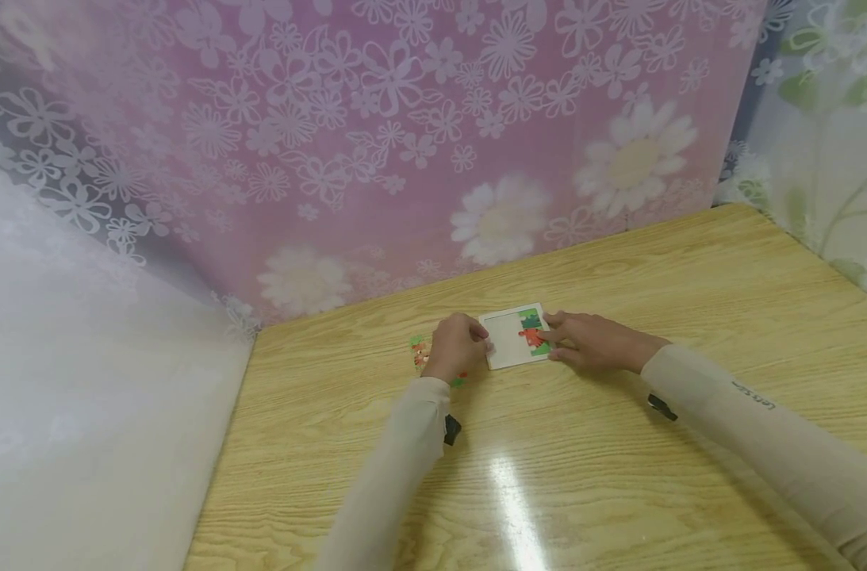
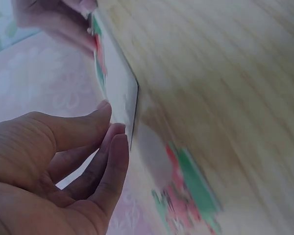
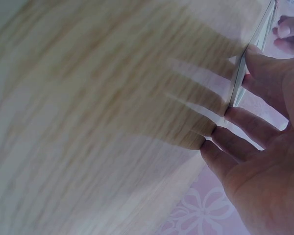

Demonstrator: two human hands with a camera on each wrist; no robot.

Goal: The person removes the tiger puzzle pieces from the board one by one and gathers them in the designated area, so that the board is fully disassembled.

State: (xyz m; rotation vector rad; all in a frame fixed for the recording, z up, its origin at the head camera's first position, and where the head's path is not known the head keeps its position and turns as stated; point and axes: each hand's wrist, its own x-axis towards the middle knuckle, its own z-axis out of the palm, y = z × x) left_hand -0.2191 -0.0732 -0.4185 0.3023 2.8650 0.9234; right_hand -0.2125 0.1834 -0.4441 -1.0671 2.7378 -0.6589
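A white puzzle tray [image 1: 506,344] lies on the table, with green and red pieces [image 1: 531,337] at its right end. My left hand [image 1: 456,346] pinches the tray's left edge between thumb and fingertips; in the left wrist view the hand [image 2: 73,156] is bent at that edge of the tray [image 2: 120,83]. My right hand [image 1: 596,341] rests at the right end, one finger over the red piece. The right wrist view shows this hand [image 3: 264,127] with its thumb against the tray's side [image 3: 239,81] and extended fingers reaching the table.
More colourful pieces [image 1: 417,354] lie beside and partly behind my left hand; the left wrist view shows such pieces [image 2: 181,196] blurred. Flower-patterned sheets [image 1: 376,159] hang behind the wooden table [image 1: 583,460] and at both its sides.
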